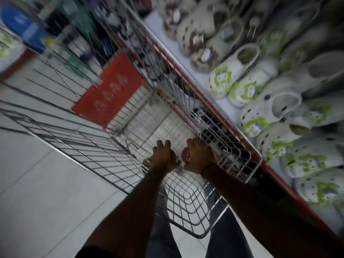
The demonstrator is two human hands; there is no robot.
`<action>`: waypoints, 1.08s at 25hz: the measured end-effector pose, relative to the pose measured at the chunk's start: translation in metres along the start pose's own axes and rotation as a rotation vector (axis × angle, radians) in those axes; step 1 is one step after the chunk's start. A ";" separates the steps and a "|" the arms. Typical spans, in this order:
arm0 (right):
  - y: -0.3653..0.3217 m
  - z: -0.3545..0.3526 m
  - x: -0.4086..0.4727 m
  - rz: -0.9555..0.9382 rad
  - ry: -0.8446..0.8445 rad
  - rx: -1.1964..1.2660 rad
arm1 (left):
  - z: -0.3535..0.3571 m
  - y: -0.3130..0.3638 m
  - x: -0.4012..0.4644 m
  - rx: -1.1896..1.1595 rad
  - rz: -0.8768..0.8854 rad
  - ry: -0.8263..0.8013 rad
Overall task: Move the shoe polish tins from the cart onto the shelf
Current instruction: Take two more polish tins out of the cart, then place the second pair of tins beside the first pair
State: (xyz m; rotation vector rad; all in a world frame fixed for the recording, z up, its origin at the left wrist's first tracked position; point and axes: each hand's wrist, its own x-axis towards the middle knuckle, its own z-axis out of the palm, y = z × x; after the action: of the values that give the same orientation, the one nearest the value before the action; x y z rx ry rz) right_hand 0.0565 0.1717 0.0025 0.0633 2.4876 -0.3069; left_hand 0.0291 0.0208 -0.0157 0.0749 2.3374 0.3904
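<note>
Both my hands reach down into the wire shopping cart [104, 151]. My right hand [199, 157] is closed on a round reddish shoe polish tin [185, 154], whose lid shows at the thumb side. My left hand [164, 159] is closed on another round tin [173, 155], of which only a dark reddish edge shows between the fingers. One more round tin [146, 162] lies on the cart floor just left of my left wrist. The shelf [201, 75] with a red front edge runs along the right side of the cart.
White clogs with green figures [247, 90] and brown-trimmed clogs [197, 40] fill the shelf on the right. A red sign [109, 90] hangs on the cart's far end. Pale tiled floor [46, 192] lies to the left. Blurred goods stand at the top left.
</note>
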 end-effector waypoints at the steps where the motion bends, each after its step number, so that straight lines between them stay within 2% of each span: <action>1: -0.005 -0.030 0.000 -0.016 0.070 0.054 | -0.029 -0.001 -0.004 -0.065 0.029 0.072; 3: -0.019 -0.097 -0.007 -0.052 0.213 0.162 | -0.092 0.000 -0.019 -0.183 0.102 0.256; 8: -0.044 -0.254 -0.048 -0.163 0.714 0.309 | -0.244 0.039 -0.072 -0.384 0.438 0.686; 10: -0.043 -0.306 -0.074 -0.198 0.861 0.319 | -0.293 0.067 -0.094 -0.479 0.560 0.760; 13: -0.028 -0.364 -0.120 -0.182 1.064 0.315 | -0.343 0.121 -0.126 -0.479 0.796 0.844; 17: 0.023 -0.401 -0.183 -0.039 1.264 0.297 | -0.364 0.215 -0.156 -0.401 1.091 0.891; 21: 0.093 -0.396 -0.235 0.232 1.360 0.283 | -0.334 0.309 -0.171 -0.377 1.295 0.781; 23: 0.122 -0.389 -0.254 0.374 1.314 0.195 | -0.315 0.347 -0.174 -0.312 1.314 0.692; 27: 0.162 -0.379 -0.261 0.559 1.111 0.042 | -0.294 0.394 -0.167 -0.049 1.187 0.486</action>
State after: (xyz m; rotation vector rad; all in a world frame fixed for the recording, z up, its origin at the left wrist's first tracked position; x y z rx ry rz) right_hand 0.0648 0.4254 0.4190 1.2120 3.3456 -0.0694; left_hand -0.0794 0.2917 0.4132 1.5170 2.4888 1.1167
